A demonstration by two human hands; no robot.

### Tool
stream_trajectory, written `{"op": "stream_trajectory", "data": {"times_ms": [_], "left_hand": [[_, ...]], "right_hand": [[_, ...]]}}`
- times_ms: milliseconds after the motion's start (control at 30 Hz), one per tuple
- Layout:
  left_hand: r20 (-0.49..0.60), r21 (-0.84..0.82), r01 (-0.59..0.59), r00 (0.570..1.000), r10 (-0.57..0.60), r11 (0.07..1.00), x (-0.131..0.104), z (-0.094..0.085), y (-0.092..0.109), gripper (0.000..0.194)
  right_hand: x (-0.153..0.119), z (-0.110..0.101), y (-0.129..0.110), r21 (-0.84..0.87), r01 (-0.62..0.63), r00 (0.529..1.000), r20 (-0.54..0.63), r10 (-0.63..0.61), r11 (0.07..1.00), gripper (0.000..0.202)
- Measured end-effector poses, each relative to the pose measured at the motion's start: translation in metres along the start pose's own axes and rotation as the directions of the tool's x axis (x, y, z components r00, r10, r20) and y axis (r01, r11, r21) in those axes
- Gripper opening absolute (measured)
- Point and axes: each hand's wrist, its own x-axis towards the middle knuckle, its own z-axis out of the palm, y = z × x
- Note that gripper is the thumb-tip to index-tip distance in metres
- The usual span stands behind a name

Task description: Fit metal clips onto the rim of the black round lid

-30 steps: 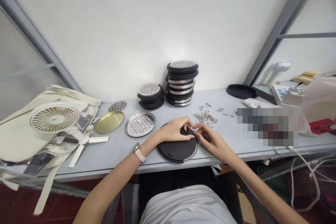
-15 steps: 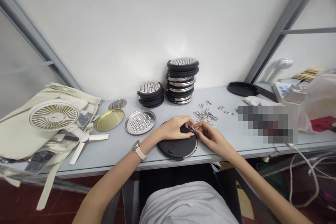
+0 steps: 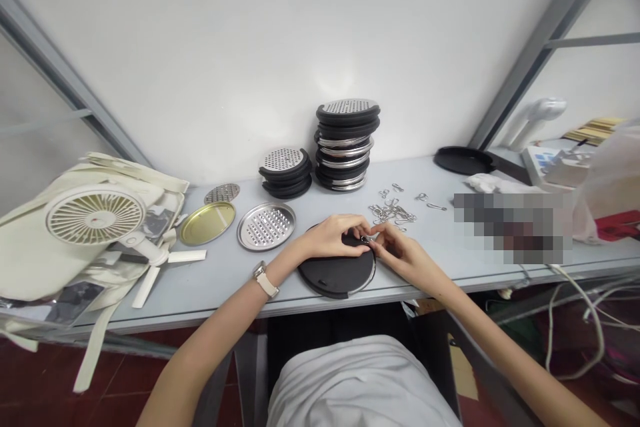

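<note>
A black round grater base (image 3: pixel 333 277) lies near the table's front edge, with a strip of bare metal rim along its right side. My left hand (image 3: pixel 337 237) rests over its upper part, fingers curled at the far right edge. At that edge a small metal wire clip (image 3: pixel 366 239) sits between the fingertips of both hands. My right hand (image 3: pixel 397 250) pinches the clip from the right; how it meets the base is hidden by fingers. Just beyond lies a loose pile of similar wire clips (image 3: pixel 393 211).
Behind stand a tall stack of black and silver round graters (image 3: pixel 345 147) and a shorter stack (image 3: pixel 285 177). Left are a silver grater plate (image 3: pixel 267 227), a gold lid (image 3: pixel 207 223) and a white fan (image 3: pixel 95 213) on a bag. A black tray (image 3: pixel 463 160) lies back right.
The view has tilted slightly, so the table appears higher. Both hands stay at the base's edge, and the clip between the fingertips now shows less and lies lower against the rim.
</note>
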Motion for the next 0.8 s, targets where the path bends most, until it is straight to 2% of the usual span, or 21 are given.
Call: {"op": "stream_trajectory", "data": {"times_ms": [300, 467, 567, 667, 800], "left_hand": [[-0.001, 0.024, -0.039, 0.999, 0.039, 0.999, -0.0004, 0.0, -0.0004, 0.019], [-0.056, -0.016, 0.033, 0.998, -0.034, 0.999, 0.001, 0.002, -0.0019, 0.015], [-0.048, -0.062, 0.072, 0.996, -0.075, 0.995, 0.0019, 0.0031, -0.0036, 0.014], [-0.02, -0.11, 0.077, 0.997, -0.079, 0.991, 0.0025, 0.004, -0.0031, 0.015], [-0.05, -0.142, 0.052, 0.997, -0.059, 0.988, 0.0036, 0.0051, 0.002, 0.014]], "right_hand": [[0.0001, 0.0, 0.0017, -0.029, 0.024, 1.0, 0.009, -0.023, 0.999, 0.02], [-0.0014, -0.0007, -0.002, -0.034, 0.008, 1.0, 0.006, -0.008, 0.999, 0.022], [-0.0019, -0.0011, -0.0046, -0.038, 0.011, 1.0, 0.003, -0.011, 0.999, 0.024], [-0.002, -0.001, -0.0055, -0.046, 0.023, 1.0, 0.003, -0.023, 0.999, 0.022], [-0.0017, 0.0002, -0.0047, -0.062, 0.034, 0.999, -0.004, -0.034, 0.997, 0.021]]}}
